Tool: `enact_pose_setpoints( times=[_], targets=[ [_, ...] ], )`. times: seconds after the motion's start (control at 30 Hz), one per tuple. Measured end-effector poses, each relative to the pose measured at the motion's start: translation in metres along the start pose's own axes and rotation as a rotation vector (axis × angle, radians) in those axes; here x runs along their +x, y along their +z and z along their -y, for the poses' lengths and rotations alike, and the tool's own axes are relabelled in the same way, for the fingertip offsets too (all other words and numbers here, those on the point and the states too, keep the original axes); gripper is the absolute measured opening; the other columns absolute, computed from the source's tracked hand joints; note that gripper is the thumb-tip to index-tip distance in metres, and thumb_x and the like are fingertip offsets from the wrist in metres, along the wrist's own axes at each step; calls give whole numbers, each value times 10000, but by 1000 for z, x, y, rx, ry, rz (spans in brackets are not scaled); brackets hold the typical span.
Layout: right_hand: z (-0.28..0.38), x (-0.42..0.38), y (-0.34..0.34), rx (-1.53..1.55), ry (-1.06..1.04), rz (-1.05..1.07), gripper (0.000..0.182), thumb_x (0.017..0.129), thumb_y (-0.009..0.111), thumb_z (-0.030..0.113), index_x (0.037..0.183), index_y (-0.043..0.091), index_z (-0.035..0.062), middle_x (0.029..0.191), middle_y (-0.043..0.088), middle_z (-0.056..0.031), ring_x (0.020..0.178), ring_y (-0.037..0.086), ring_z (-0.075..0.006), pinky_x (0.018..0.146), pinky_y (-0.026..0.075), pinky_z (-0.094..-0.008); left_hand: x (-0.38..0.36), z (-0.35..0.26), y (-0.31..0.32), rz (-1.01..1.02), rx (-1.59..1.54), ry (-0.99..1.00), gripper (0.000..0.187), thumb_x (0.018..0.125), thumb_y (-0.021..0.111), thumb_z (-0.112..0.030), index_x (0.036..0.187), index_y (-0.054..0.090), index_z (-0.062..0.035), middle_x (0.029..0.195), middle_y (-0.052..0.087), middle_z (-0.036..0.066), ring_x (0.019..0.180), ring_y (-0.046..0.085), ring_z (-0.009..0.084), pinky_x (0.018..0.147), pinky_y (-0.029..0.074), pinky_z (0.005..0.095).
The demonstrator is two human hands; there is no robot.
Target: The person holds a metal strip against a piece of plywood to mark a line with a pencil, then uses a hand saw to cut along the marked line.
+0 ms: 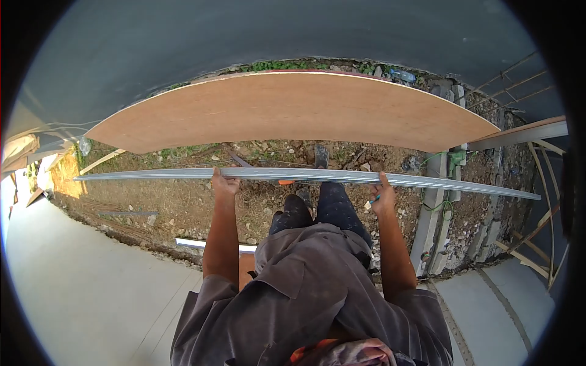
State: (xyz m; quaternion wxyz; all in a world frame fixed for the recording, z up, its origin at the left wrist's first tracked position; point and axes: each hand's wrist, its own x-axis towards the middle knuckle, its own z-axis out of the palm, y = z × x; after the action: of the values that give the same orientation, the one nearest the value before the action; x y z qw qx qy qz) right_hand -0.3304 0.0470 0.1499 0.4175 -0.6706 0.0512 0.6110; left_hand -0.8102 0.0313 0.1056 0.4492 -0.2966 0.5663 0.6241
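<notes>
A long, thin grey metal profile (299, 174) stretches almost across the whole view in front of my body. My left hand (226, 184) is closed around it left of the middle, thumb on top. Farther right, my right hand (383, 198) grips the same profile. A small teal, pen-like item (375, 199) shows at the inner side of my right hand; its full shape is hidden. Beyond the profile, a wide brown plywood sheet (293, 110) stands or lies, apart from both hands. An orange object (285, 182) is partly covered by the profile.
Rough soil with stones (165, 192) lies underfoot. Concrete beams (432, 207) run along the right, near wooden strips (540, 244) and a green cord (448, 210). A dark grey wall (293, 30) rises behind the plywood. A white strip (190, 243) lies by the pale floor (91, 268).
</notes>
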Motion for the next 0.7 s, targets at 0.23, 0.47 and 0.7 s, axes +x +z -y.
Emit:
enact_pose_setpoints(
  times=[0.23, 0.47, 0.7],
  targets=[
    [-5, 57, 62, 1, 121, 126, 380, 838, 675, 328, 1091, 540, 78, 982, 624, -92, 968, 613, -231, 405, 270, -222, 98, -29, 30, 65, 50, 57, 346, 966, 379, -387, 1045, 443, -57, 834, 573, 117, 784, 589, 292, 751, 514, 461],
    [-45, 117, 121, 79, 173, 282, 370, 826, 701, 243, 1073, 516, 37, 1030, 636, -108, 963, 641, -230, 354, 267, -221, 199, -57, 46, 143, 172, 239, 377, 952, 373, -373, 1046, 480, -24, 841, 583, 123, 816, 579, 296, 801, 501, 478],
    [-45, 174, 164, 29, 132, 442, 720, 844, 677, 327, 1314, 295, -62, 1226, 472, -319, 1026, 621, -288, 349, 293, -211, 258, -47, 81, 288, 33, 380, 295, 923, 477, -231, 1125, 503, -18, 1031, 583, 122, 963, 572, 277, 906, 476, 447]
  ],
)
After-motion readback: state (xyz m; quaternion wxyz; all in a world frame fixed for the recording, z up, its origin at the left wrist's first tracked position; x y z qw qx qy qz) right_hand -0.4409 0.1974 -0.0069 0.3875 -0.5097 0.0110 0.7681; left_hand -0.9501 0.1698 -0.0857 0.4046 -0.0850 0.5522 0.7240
